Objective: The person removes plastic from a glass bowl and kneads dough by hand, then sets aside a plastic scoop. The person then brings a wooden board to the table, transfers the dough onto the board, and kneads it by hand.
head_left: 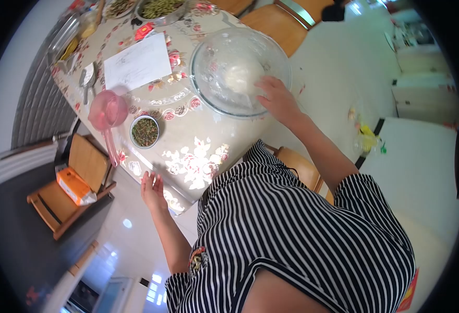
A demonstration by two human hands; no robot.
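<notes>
- The dough (240, 78) sat in the large bowl (208, 96), close to the middle of its floor: a pale, creamy-white mound, roughly rounded, its outline blurring into the whitish bottom around it.
- The bowl itself was clear and wide, with a thick, shining rim and cloudy white smears over its inner wall; it stood near the edge of the surface (219, 133), on a cream cover printed with red and pink roses.
- The right hand (278, 100) reached over the bowl's rim toward the dough, fingers loosely bent and not closed on anything; whether the fingertips touched the dough or the glass, I could not tell.
- The left hand (154, 192) hung free by the near edge of the surface, fingers slightly apart and curled upward, holding nothing.
- Nearest to the left hand lay the handle of a translucent pink scoop (108, 110), and just beside the scoop stood a small bowl (134, 136) of chopped green-and-brown bits.
- Beyond these, a white sheet (138, 62) with faint grey marks lay flat.
</notes>
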